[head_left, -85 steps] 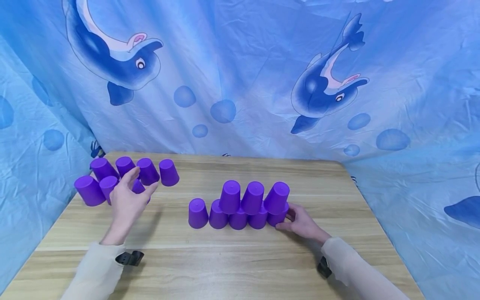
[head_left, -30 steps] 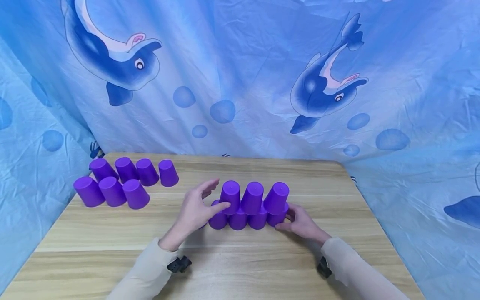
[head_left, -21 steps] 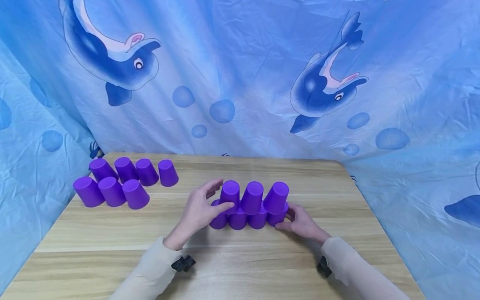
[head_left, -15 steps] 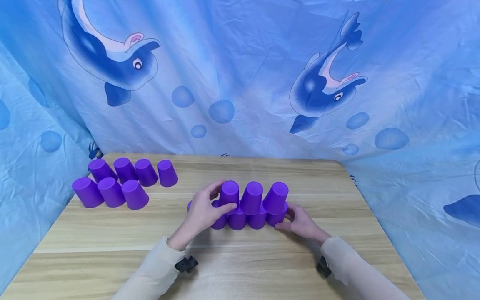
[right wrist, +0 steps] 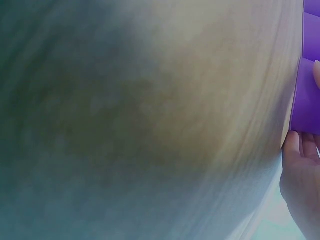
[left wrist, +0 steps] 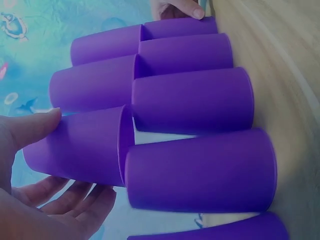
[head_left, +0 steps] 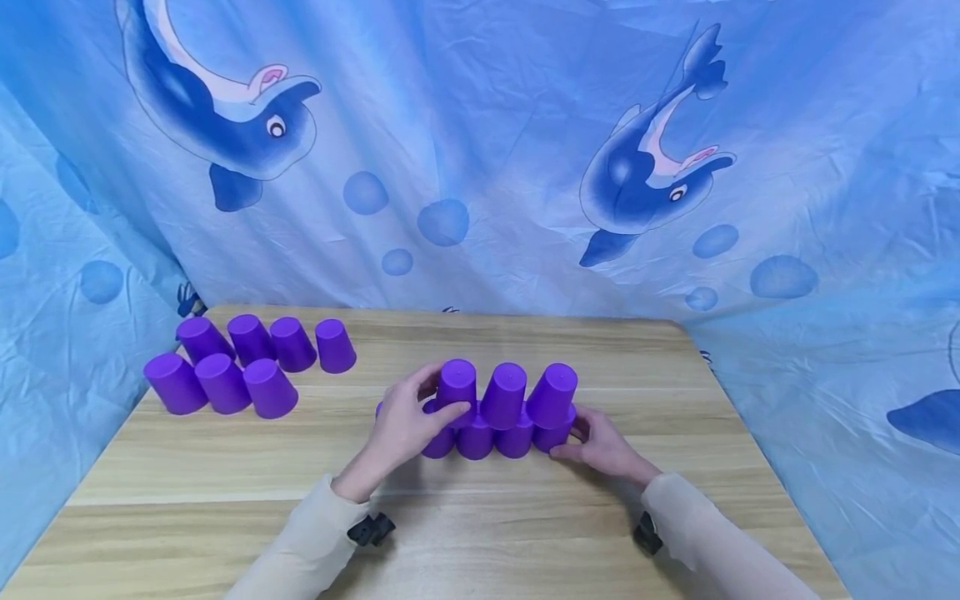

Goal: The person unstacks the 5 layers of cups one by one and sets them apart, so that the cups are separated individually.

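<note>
At six o'clock in the head view, a double row of purple cups [head_left: 505, 398] stands on the table [head_left: 487, 525], mouths down.
The left hand [head_left: 403, 421], at nine o'clock of the row, pinches the end upper cup [head_left: 456, 382] above two lower ones, probably to guide it straight; the right hand [head_left: 606, 450], just past three o'clock, grips the end lower cup [head_left: 549, 438], it seems for steadying the row. Seven other cups [head_left: 223, 387] stand apart, toward nine o'clock. In the left wrist view, the thumb [left wrist: 39, 127] lies on one side of this upper cup, curved fingers [left wrist: 71, 197] on the other; whether the cup rests or is slightly raised, I cannot tell. In the right wrist view, near four o'clock, fingertips [right wrist: 294, 138] touch the lower cup's edge; part of the hand is cut off.
</note>
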### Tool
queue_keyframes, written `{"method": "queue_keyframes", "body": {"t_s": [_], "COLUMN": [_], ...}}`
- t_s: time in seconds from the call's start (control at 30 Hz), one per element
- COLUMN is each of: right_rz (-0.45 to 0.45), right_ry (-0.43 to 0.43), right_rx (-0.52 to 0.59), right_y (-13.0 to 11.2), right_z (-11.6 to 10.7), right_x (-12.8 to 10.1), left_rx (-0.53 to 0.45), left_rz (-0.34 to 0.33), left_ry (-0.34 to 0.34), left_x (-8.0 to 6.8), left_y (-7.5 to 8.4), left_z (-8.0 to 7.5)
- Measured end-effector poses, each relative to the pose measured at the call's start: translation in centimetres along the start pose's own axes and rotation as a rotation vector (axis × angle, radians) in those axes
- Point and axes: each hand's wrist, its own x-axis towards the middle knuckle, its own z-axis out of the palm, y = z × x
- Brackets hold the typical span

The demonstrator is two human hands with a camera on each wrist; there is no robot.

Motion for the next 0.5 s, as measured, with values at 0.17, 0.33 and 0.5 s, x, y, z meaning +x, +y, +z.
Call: {"method": "queue_keyframes", "body": {"t_s": [0.17,0.33,0.5], "right_rz": [-0.026,-0.017,-0.003], "right_ry": [-0.001,0.007,0.014], "right_rx": [-0.005,-0.012,-0.025], "right_y": [0.2,-0.1,-0.1], "right_z": [0.0,0.1,0.0], "right_x": [0.0,0.0,0.0], "left_rx": [-0.040,-0.048,-0.014], "left_rz": [0.017,0.014,-0.008], "left_ry": [0.039,0.107,0.129], "left_x": [0.3,0.5,0.6], "left_y": [0.0,-0.3,-0.7], "left_z": [-1.7,-3.5,-4.6]}}
